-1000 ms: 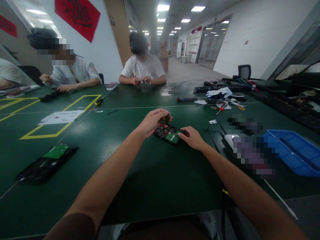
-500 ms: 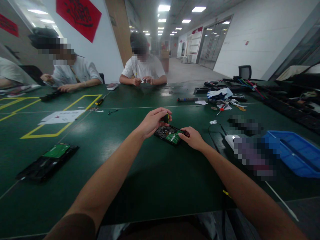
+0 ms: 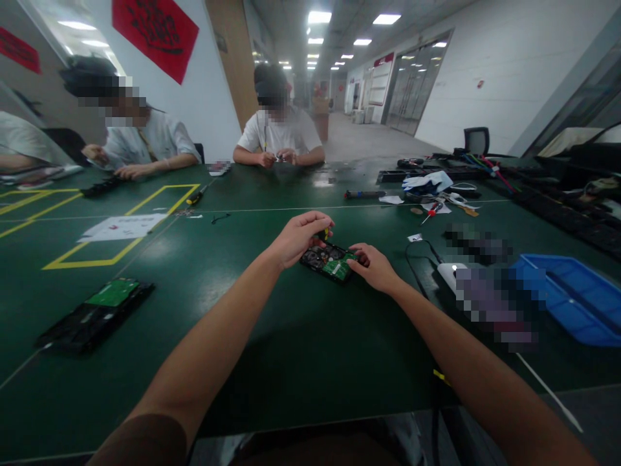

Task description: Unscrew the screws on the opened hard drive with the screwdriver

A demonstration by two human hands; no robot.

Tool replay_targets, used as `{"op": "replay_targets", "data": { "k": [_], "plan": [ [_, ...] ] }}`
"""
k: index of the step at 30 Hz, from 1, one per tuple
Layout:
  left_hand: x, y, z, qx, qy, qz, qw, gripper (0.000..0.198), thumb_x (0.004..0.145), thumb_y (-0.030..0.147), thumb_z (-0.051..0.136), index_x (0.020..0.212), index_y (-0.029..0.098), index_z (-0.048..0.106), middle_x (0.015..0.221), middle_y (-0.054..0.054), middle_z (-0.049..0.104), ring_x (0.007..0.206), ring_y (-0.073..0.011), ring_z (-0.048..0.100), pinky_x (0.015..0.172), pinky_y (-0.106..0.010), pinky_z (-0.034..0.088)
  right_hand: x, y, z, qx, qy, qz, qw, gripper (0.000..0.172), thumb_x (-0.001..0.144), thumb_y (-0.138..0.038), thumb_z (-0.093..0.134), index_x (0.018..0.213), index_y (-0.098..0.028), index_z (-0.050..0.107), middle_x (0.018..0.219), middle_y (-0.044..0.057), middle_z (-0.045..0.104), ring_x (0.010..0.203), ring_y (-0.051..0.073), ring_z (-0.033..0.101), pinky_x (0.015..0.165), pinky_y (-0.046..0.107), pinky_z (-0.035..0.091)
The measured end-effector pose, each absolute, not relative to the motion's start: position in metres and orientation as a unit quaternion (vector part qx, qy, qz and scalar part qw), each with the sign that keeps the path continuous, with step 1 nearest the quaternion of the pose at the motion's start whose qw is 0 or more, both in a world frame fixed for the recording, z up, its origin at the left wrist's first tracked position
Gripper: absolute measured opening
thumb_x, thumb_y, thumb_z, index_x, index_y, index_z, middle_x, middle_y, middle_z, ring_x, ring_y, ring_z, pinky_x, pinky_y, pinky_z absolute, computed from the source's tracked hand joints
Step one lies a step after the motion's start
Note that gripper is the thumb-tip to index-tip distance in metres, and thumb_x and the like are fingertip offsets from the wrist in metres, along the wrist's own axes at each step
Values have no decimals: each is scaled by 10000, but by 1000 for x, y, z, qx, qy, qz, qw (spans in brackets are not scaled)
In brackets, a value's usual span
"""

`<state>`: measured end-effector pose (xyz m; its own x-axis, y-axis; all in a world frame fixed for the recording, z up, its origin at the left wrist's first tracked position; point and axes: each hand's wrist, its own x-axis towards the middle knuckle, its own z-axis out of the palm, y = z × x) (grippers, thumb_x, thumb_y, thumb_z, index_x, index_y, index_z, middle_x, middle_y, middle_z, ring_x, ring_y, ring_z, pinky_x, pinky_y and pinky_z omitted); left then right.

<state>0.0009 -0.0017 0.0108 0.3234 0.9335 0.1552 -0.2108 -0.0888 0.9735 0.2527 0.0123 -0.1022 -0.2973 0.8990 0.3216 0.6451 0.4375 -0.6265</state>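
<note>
In the head view, a hard drive (image 3: 317, 260) lies on the green table, its black metal body and green circuit board facing up. My right hand (image 3: 373, 266) grips its right end, with the thumb over the board's edge. Above the drive's far left part, my left hand (image 3: 306, 234) is closed around a small screwdriver (image 3: 326, 233) with a black and yellow handle. Fingers cover most of that tool, and its tip is hidden. Another black unit with a green board (image 3: 112, 292) rests to the left of my left forearm.
To the right are a blue tray (image 3: 582, 304), a white device with a cable (image 3: 449, 275), a red screwdriver (image 3: 433, 210) and a glove (image 3: 427, 183). A yellow-handled screwdriver (image 3: 196, 196) and white paper (image 3: 121, 226) lie left. Several people sit across the table (image 3: 310, 369).
The screwdriver handle in my left hand has turned, and less of its black part shows between the fingers. My right hand and the hard drive stay nearly in place.
</note>
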Motion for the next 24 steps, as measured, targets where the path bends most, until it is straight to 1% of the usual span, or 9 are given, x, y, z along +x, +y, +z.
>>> {"op": "replay_targets", "data": {
  "k": [4, 9, 17, 24],
  "plan": [
    [1, -1, 11, 559, 327, 485, 588, 165, 858, 346, 721, 870, 182, 704, 922, -57, 668, 864, -156, 626, 627, -238, 456, 253, 12, -102, -487, -789, 192, 322, 301, 930, -399, 666, 1201, -268, 671, 1043, 49, 623, 816, 170, 583, 760, 326, 491],
    [1, -1, 12, 569, 325, 474, 588, 173, 864, 359, 715, 875, 186, 715, 941, -59, 669, 870, -160, 623, 632, -241, 457, 252, 10, -98, -492, -796, 182, 302, 248, 948, -398, 647, 1146, -258, 703, 1044, 51, 611, 813, 167, 577, 760, 319, 476],
    [3, -4, 13, 568, 332, 472, 586, 194, 844, 373, 742, 877, 183, 720, 954, -71, 680, 873, -163, 621, 625, -241, 441, 251, 10, -95, -498, -797, 185, 289, 265, 950, -399, 643, 1167, -256, 696, 1051, 52, 612, 823, 172, 577, 768, 323, 472],
    [1, -4, 13, 579, 335, 469, 576, 195, 854, 356, 731, 898, 168, 706, 918, -66, 678, 846, -155, 619, 631, -244, 439, 252, 10, -96, -495, -799, 179, 290, 255, 946, -395, 648, 1151, -252, 700, 1004, 47, 609, 823, 177, 573, 766, 321, 462]
  ]
}}
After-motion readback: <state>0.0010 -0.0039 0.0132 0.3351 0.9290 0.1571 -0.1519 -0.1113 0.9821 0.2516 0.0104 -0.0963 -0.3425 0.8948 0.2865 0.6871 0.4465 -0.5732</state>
